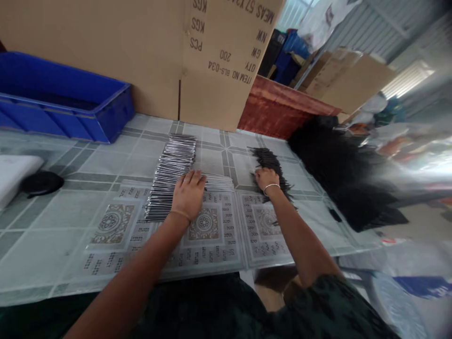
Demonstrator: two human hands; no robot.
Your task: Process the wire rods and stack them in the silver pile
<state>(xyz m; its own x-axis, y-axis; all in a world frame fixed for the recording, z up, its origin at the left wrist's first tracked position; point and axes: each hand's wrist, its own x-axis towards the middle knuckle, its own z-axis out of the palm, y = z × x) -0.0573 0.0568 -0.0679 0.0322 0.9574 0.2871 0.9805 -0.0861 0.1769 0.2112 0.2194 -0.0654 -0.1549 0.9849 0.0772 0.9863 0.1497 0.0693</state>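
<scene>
some rods under l. hand, sticks under r.

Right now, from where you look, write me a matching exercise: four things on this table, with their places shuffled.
1. Blue bin
2. Silver rods
3. Dark sticks
4. Round black object

A. At the right hand
B. Beside the white block
C. By the cardboard
D. Under the left hand

Pairs: 1-C, 2-D, 3-A, 4-B

Metallic rods, seemingly thin, stacked.
</scene>
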